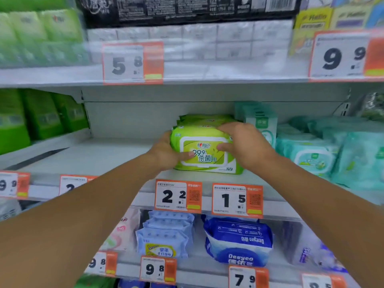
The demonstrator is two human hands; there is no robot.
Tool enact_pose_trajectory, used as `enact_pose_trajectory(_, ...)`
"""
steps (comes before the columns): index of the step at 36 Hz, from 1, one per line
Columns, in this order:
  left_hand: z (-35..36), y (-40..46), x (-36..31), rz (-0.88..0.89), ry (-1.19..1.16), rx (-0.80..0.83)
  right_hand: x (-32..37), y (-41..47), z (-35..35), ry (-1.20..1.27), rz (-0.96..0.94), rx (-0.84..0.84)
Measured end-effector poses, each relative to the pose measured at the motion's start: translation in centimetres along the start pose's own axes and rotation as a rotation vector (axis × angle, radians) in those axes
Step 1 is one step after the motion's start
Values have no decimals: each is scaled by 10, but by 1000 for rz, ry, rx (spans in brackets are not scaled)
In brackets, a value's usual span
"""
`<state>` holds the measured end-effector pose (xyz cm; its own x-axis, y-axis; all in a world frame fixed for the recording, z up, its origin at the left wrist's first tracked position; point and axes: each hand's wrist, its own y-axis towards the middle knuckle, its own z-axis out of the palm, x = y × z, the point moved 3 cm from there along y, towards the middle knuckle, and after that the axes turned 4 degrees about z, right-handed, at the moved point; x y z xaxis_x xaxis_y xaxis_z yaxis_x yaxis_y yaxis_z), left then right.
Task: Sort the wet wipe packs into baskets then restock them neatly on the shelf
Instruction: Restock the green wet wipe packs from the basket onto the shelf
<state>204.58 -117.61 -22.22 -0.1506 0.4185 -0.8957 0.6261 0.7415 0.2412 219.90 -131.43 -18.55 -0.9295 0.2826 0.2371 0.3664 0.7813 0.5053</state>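
Note:
A lime-green wet wipe pack (204,161) with a white flip lid stands upright at the front of the middle shelf (108,156). My left hand (164,151) grips its left side, thumb across the front. My right hand (243,142) holds its top right corner, thumb on the lid. More green packs (203,119) are lined up behind it. No basket is in view.
Teal wipe packs (315,156) crowd the shelf to the right, white-green boxes (261,123) just behind my right hand. Green packs (39,115) sit far left. Price tags (178,196) line the shelf edge. Blue packs (239,240) fill the shelf below.

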Motion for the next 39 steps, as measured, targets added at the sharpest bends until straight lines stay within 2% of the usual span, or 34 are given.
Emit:
enact_pose_trajectory(4,4,10,3,-22,81,-41,1,6,6,-135,43,16)
enact_pose_trajectory(9,3,11,11,-11,165,-18,1,5,7,-152,50,15)
enact_pose_trajectory(12,-6,-5,8,4,407,-19,5,-7,5,-127,48,5)
enact_pose_trajectory(15,-20,-44,-3,184,573,-218,26,-38,0,-77,-61,-247)
enact_pose_trajectory(17,-29,-91,-4,407,498,-364,57,-75,3,122,-144,-414)
enact_pose_trajectory(18,-33,-118,-1,504,434,-390,75,-96,8,250,-183,-441)
enact_pose_trajectory(20,-35,-173,22,577,419,-358,114,-139,32,493,-249,-349)
enact_pose_trajectory(22,-35,-223,69,481,542,-228,146,-184,75,611,-300,-101)
enact_pose_trajectory(23,-36,-248,100,380,607,-139,158,-207,104,612,-320,81)
enact_pose_trajectory(25,-38,-295,171,74,703,34,168,-257,166,543,-314,504)
enact_pose_trajectory(27,-39,-341,225,-252,753,151,162,-309,216,451,-238,775)
enact_pose_trajectory(29,-42,-379,255,-433,801,223,149,-351,246,402,-78,878)
enact_pose_trajectory(31,-47,-405,269,-492,870,243,139,-384,262,388,115,965)
enact_pose_trajectory(33,-53,-421,273,-479,926,139,131,-401,273,397,333,1001)
enact_pose_trajectory(36,-65,-429,262,-364,1068,-141,120,-405,288,390,580,982)
enact_pose_trajectory(37,-69,-429,259,-370,1096,-195,118,-402,291,389,628,953)
enact_pose_trajectory(39,-83,-427,263,-531,1047,-209,118,-391,296,360,684,801)
